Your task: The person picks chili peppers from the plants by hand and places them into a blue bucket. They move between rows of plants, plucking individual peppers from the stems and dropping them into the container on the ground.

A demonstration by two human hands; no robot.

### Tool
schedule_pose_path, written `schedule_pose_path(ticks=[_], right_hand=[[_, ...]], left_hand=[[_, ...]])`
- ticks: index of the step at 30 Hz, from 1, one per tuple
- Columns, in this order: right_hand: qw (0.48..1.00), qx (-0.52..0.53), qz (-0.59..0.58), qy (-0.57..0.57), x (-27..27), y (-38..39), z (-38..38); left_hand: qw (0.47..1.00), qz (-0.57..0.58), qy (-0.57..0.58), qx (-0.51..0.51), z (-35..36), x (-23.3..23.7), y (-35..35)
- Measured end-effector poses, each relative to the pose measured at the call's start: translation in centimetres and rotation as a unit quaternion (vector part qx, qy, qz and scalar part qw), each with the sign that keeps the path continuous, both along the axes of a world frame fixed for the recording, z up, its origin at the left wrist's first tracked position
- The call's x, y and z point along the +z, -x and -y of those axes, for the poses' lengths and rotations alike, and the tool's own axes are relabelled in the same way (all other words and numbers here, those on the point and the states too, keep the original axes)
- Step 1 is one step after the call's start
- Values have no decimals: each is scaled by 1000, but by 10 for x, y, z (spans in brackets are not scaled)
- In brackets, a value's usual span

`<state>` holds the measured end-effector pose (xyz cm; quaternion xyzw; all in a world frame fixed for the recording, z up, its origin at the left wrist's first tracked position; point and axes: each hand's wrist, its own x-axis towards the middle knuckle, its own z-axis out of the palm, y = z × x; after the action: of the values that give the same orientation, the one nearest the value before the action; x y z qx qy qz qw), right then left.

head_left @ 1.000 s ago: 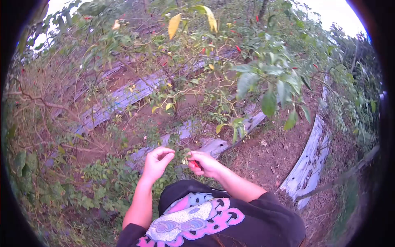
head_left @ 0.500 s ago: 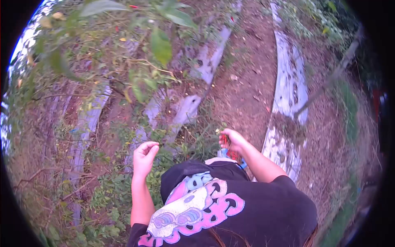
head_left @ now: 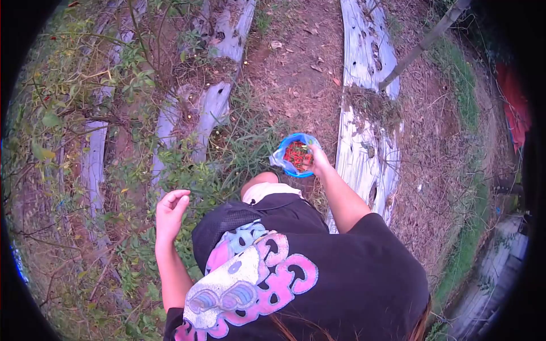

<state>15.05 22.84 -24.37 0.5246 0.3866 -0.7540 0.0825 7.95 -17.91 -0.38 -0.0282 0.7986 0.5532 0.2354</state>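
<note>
A blue round container (head_left: pixel 295 136) lined with a pale plastic bag (head_left: pixel 278 158) sits low in front of me, right of my knee. Small red chili peppers (head_left: pixel 296 155) lie inside it. My right hand (head_left: pixel 317 160) is at the container's right edge, over the peppers; its fingers are partly hidden, so its grip is unclear. My left hand (head_left: pixel 172 209) is raised in front of green plants, with thumb and fingertips pinched together; anything between them is too small to make out.
Leafy chili plants (head_left: pixel 131 74) fill the left side. Grey plastic mulch strips (head_left: pixel 216 108) run between them. Another mulch strip (head_left: pixel 364 136) runs along the right, with a wooden pole (head_left: pixel 424 45) leaning over it. Red cloth (head_left: pixel 512 105) shows at the far right.
The view has tilted and shifted, so the blue container now shows fully. My right hand has moved over to it, and the peppers it held are no longer distinct from those inside. My left hand stays pinched.
</note>
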Motion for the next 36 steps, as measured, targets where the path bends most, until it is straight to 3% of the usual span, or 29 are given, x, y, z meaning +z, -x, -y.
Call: schedule_pose_path(ticks=[1,3,5,6,7,8,9,10,12,14,17,18,20,21,26,32,36], right_hand=[[998,-22,50,-13,-5,-3,-3],[982,-93,99,-134,-153,-29,-38],[974,-107,103,-172,-161,-55,-43],[963,-70,131,-224,-208,-66,-53],[958,-55,143,-244,-207,-72,-53],[942,30,148,-299,-222,-83,-55],[898,193,149,-367,-158,-91,-48],[863,311,156,-365,-185,-102,-55],[857,344,144,-356,-168,-114,-49],[795,469,149,-355,-147,-107,-56],[719,505,65,-473,-148,-80,-69],[779,458,67,-423,-135,-68,-71],[879,358,65,-308,-42,-35,-58],[897,321,28,-302,-27,-24,-58],[877,349,-52,-325,18,18,-61],[821,442,-171,-318,72,-24,-64],[818,477,-130,-293,47,-66,-96]], left_hand=[[1000,3,7,-1,-2,0,-3],[1000,8,14,-9,-7,2,-7],[999,-21,32,-21,-9,5,-9],[998,-45,32,-28,-10,4,-11],[998,-55,34,-25,-9,2,-11],[998,-54,34,-17,-11,0,-11],[998,-50,28,-8,-11,-2,-10],[999,-46,23,-4,-14,-3,-10],[999,-52,-17,4,-25,-1,-8],[997,-71,-44,7,-36,-3,-6],[994,-83,-72,0,-52,-2,-11],[993,-83,-83,-1,-56,-1,-14],[992,-73,-100,-6,-65,4,-22],[992,-68,-107,-8,-69,7,-27],[991,-81,-107,-12,-91,22,-34],[979,-157,-124,-52,-163,94,-9],[958,-238,-158,-5,-200,147,8]])
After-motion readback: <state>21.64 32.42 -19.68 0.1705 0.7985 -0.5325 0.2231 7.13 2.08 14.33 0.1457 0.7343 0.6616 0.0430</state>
